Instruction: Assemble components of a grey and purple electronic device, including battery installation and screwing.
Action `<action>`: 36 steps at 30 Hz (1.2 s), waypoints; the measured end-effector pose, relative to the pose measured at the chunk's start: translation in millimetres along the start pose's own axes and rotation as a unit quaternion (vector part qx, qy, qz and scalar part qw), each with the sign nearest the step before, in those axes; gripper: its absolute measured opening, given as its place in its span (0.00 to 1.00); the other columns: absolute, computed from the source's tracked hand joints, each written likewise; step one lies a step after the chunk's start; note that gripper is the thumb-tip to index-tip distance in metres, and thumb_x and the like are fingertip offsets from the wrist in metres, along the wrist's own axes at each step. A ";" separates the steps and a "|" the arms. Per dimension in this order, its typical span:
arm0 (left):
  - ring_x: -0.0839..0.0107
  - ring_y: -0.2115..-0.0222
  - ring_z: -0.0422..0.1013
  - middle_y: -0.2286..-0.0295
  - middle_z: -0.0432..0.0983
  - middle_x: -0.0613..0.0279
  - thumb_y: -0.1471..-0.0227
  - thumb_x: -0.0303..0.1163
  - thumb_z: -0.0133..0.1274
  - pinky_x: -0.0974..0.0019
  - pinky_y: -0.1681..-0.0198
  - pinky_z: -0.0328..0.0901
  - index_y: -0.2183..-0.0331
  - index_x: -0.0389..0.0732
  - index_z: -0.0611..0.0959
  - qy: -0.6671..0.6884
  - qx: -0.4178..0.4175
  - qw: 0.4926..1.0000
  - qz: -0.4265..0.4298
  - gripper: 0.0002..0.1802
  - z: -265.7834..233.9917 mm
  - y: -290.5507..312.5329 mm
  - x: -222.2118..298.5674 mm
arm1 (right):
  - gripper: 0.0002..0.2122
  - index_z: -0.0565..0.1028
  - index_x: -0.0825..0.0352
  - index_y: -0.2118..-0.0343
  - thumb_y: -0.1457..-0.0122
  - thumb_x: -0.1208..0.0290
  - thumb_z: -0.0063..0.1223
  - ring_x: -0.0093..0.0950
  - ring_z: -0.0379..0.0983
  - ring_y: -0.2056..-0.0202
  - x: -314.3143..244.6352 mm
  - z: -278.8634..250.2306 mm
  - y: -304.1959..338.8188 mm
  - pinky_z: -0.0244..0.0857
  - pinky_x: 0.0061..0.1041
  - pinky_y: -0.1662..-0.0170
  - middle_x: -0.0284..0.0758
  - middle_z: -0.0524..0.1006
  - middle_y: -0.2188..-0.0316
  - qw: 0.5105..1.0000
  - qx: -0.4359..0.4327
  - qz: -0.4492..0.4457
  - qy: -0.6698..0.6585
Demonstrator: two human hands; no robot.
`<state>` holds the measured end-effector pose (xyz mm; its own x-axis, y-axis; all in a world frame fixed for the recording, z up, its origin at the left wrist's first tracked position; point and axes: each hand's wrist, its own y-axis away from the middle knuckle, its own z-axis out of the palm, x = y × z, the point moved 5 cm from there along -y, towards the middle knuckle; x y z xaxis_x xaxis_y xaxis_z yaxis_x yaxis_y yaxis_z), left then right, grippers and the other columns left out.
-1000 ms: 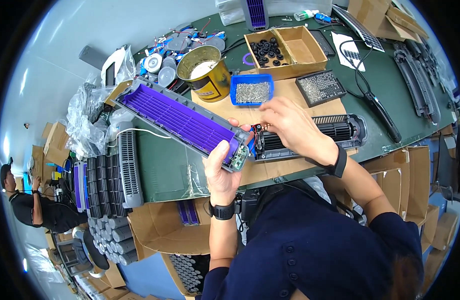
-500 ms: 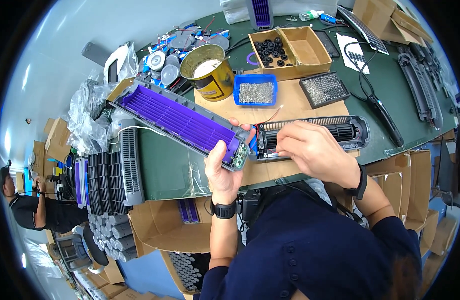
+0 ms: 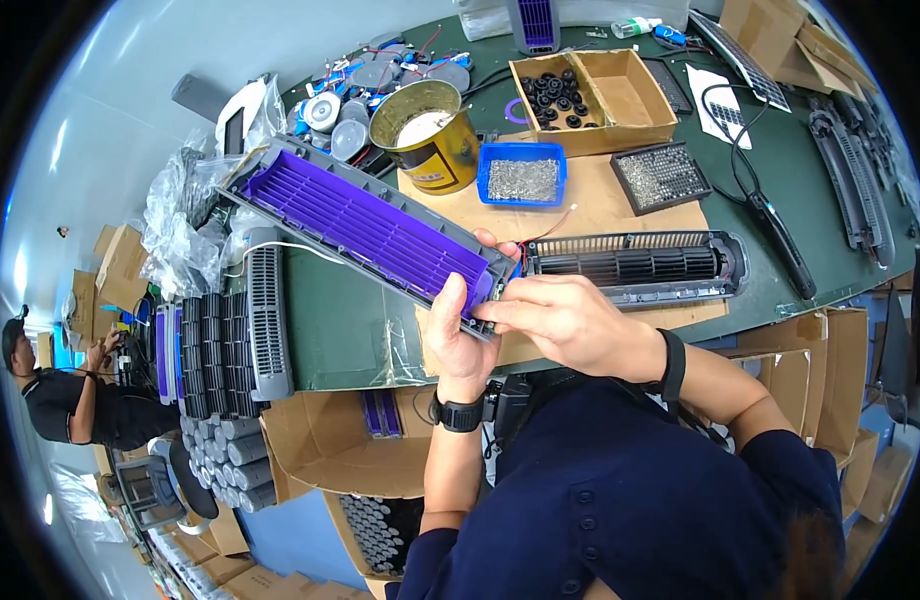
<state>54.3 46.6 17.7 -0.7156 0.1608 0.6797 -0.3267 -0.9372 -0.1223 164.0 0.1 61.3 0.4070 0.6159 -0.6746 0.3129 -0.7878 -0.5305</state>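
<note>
My left hand (image 3: 463,335) is closed round the near end of a long grey fan housing half with a purple grille (image 3: 365,225), thumb on top and fingertips showing past its far edge. The housing tilts up toward the left above the table. At its near end my right hand (image 3: 575,322) pinches with thumb and fingers over the circuit board corner; what lies between those fingertips is hidden. Just beyond, the other grey housing half (image 3: 737,268) lies on cardboard, with a ribbed black fan roller (image 3: 640,266) in it. Thin red wires (image 3: 545,232) rise near its left end.
A yellow tin (image 3: 435,165), a blue tray of small metal parts (image 3: 523,205), a black tray (image 3: 670,200) and a cardboard box of black wheels (image 3: 620,138) stand behind. An electric screwdriver (image 3: 780,245) lies right. Fan rollers (image 3: 215,350) are stacked left, where another person (image 3: 100,400) works.
My right hand has moved left from the lying housing half to the circuit board end of the purple-grilled one. The view has shifted slightly.
</note>
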 end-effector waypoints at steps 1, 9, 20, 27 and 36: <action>0.52 0.53 0.69 0.55 0.70 0.50 0.46 0.48 0.49 0.42 0.41 0.57 0.44 0.39 0.64 -0.021 0.009 1.000 -0.002 0.34 -0.7 -0.1 -1.0 | 0.10 0.78 0.67 0.62 0.49 0.81 0.54 0.41 0.75 0.69 0.2 2.3 -0.4 0.70 0.34 0.66 0.39 0.75 0.71 1.000 -0.013 0.001 0.024; 0.53 0.51 0.68 0.53 0.68 0.50 0.47 0.46 0.49 0.51 0.45 0.63 0.46 0.35 0.66 0.039 -0.020 0.999 0.006 0.33 2.4 1.4 3.9 | 0.07 0.78 0.71 0.64 0.45 0.84 0.53 0.23 0.73 0.67 13.1 -11.9 -0.2 0.69 0.21 0.60 0.30 0.73 0.71 0.991 -0.021 0.094 -0.097; 0.52 0.51 0.67 0.53 0.66 0.49 0.50 0.47 0.54 0.50 0.45 0.63 0.43 0.41 0.63 0.026 -0.058 0.997 0.043 0.37 9.4 4.5 1.7 | 0.05 0.79 0.73 0.64 0.42 0.80 0.55 0.15 0.73 0.67 28.3 -6.8 14.9 0.70 0.15 0.63 0.32 0.77 0.69 0.900 0.042 0.280 -0.331; 0.51 0.51 0.67 0.53 0.66 0.48 0.56 0.46 0.60 0.50 0.45 0.63 0.43 0.42 0.62 0.009 -0.054 0.997 0.055 0.42 10.6 5.6 1.2 | 0.07 0.70 0.69 0.69 0.47 0.82 0.58 0.15 0.74 0.69 33.9 -6.2 15.1 0.70 0.15 0.64 0.31 0.76 0.72 0.883 0.064 0.323 -0.336; 0.50 0.50 0.64 0.52 0.64 0.47 0.55 0.49 0.57 0.47 0.44 0.59 0.38 0.53 0.53 -0.070 -0.089 0.992 0.048 0.47 20.2 7.4 -1.3 | 0.16 0.61 0.66 0.68 0.53 0.87 0.57 0.15 0.72 0.71 38.0 -4.7 11.7 0.68 0.17 0.66 0.34 0.71 0.62 0.840 0.094 0.360 -0.395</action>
<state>65.2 33.2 30.5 -0.6603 0.0168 0.7508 -0.3734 -0.8747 -0.3088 187.2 14.2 31.8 -0.2876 -0.1512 -0.9458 0.0583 -0.9884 0.1402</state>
